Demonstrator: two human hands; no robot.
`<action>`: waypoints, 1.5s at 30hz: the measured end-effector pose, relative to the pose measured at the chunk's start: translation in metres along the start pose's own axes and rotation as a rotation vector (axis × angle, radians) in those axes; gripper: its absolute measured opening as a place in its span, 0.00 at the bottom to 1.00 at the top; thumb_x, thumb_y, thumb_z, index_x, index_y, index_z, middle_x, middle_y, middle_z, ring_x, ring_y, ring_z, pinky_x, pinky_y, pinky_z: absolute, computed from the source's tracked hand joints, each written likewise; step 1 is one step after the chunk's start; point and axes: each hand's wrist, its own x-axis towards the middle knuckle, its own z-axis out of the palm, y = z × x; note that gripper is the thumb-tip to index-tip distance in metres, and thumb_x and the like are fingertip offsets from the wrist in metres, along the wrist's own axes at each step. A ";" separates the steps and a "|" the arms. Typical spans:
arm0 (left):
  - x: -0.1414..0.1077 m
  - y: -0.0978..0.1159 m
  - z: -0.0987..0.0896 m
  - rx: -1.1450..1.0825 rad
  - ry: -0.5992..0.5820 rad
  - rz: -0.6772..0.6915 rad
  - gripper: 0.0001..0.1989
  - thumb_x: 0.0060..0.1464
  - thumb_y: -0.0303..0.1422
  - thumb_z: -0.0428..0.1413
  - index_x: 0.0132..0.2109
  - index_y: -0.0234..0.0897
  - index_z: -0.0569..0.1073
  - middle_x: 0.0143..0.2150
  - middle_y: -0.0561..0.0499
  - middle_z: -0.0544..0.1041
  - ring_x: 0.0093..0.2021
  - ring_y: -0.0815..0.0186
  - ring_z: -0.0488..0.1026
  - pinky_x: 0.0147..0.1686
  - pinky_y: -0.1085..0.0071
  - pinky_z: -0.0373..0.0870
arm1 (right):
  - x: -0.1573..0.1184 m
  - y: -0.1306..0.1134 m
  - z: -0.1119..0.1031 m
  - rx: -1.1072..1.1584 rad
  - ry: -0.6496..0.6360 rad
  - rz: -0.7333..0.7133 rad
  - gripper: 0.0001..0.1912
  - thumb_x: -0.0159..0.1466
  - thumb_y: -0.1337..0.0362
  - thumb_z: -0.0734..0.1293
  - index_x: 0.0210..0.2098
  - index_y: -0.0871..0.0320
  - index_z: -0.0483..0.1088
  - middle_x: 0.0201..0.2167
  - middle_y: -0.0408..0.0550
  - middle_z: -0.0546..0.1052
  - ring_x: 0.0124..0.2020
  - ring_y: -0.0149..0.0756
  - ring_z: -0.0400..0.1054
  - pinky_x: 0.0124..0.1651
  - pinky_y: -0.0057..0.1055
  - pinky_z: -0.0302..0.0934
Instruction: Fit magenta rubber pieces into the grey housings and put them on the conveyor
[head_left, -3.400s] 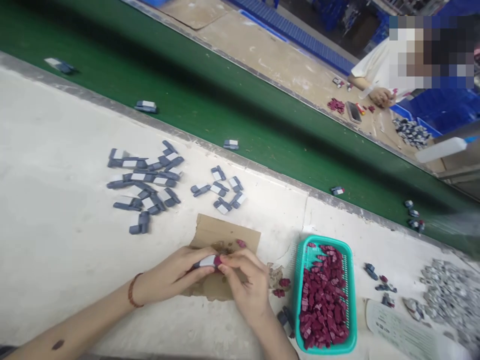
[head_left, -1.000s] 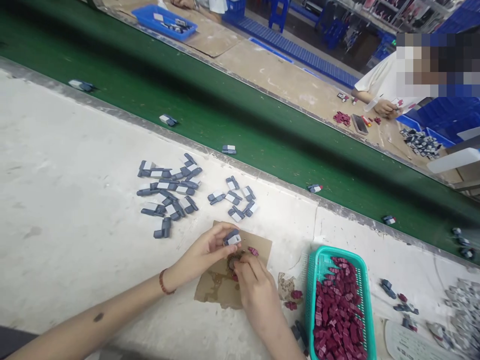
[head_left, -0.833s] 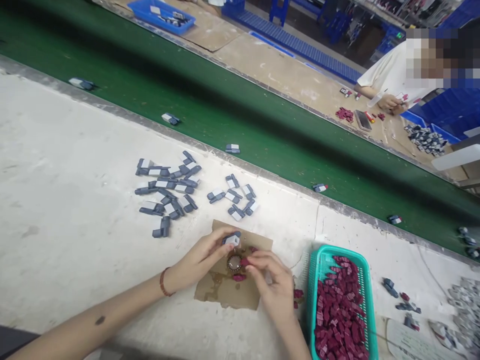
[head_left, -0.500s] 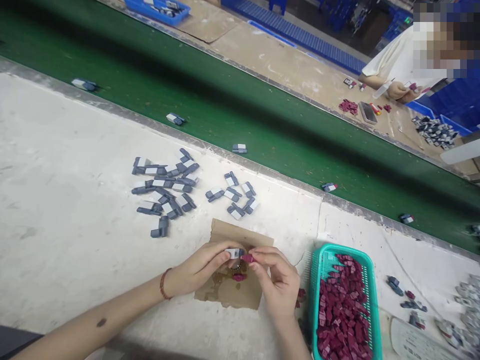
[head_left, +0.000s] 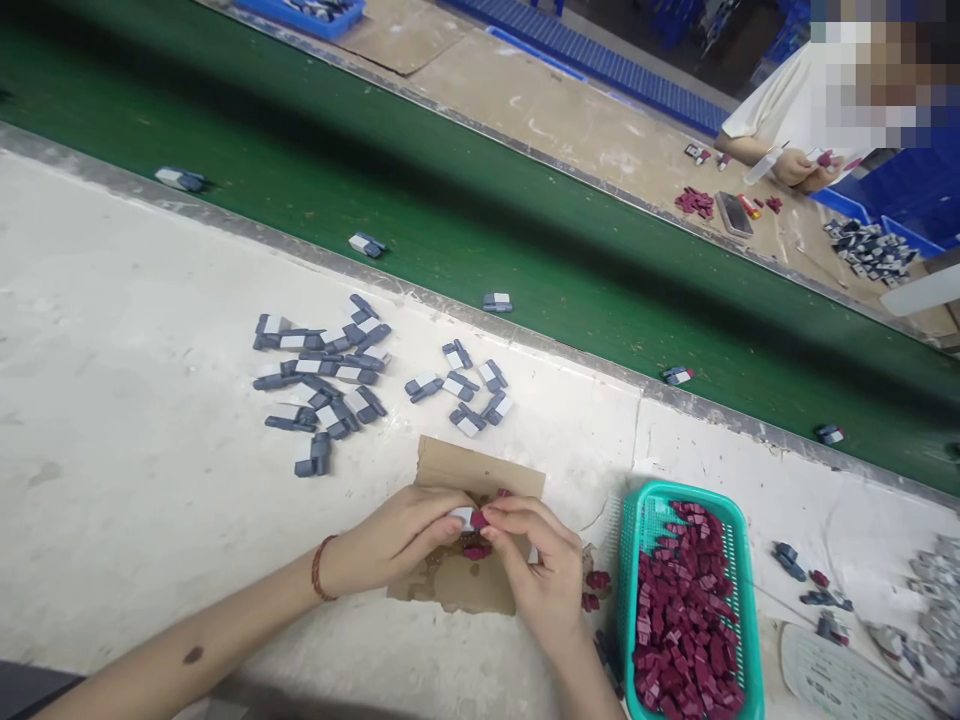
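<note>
Above a stained piece of cardboard (head_left: pixel 480 590), my left hand (head_left: pixel 409 535) pinches a small grey-and-white plastic part (head_left: pixel 463 517). My right hand (head_left: pixel 536 560) is closed on a small maroon piece (head_left: pixel 478 520), which touches the right end of the grey-and-white part. Fingers hide much of both pieces. Another maroon piece (head_left: pixel 476 552) lies on the cardboard just below my fingertips. Beside my right hand stands a teal basket (head_left: pixel 628 600) holding many maroon pieces (head_left: pixel 686 620). Several grey-and-white parts (head_left: pixel 322 370) lie in a cluster beyond my left hand, and a smaller group (head_left: pixel 461 385) lies nearer the middle.
A green conveyor belt (head_left: pixel 450 230) crosses beyond the table, carrying spaced grey-and-white parts. Across it, a person (head_left: pixel 780 100) handles a small maroon piece. A clear plastic lid (head_left: pixel 847 670) and loose parts lie right of the basket.
My right hand has brought the maroon piece against the grey-and-white part, closing the small gap between them. The parts on the belt have shifted to the right.
</note>
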 end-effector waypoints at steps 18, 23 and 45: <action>0.032 0.033 -0.004 0.205 -0.215 0.012 0.16 0.64 0.40 0.47 0.34 0.39 0.74 0.31 0.49 0.76 0.32 0.59 0.74 0.32 0.71 0.66 | -0.019 -0.030 -0.030 -0.110 0.130 0.110 0.09 0.64 0.69 0.65 0.37 0.54 0.78 0.34 0.47 0.81 0.37 0.35 0.76 0.40 0.29 0.71; 0.098 0.033 -0.015 0.439 -0.103 0.109 0.18 0.66 0.40 0.43 0.51 0.39 0.74 0.48 0.45 0.78 0.49 0.54 0.72 0.48 0.64 0.66 | -0.024 -0.021 -0.099 -0.522 0.379 0.191 0.09 0.65 0.62 0.63 0.38 0.55 0.76 0.39 0.52 0.80 0.42 0.43 0.74 0.45 0.39 0.68; 0.198 0.005 -0.048 0.418 0.322 -0.027 0.19 0.63 0.33 0.40 0.52 0.31 0.71 0.44 0.40 0.78 0.40 0.57 0.74 0.43 0.61 0.71 | -0.020 0.003 -0.134 0.074 0.363 0.366 0.14 0.55 0.54 0.73 0.35 0.57 0.75 0.27 0.45 0.78 0.30 0.37 0.74 0.35 0.32 0.70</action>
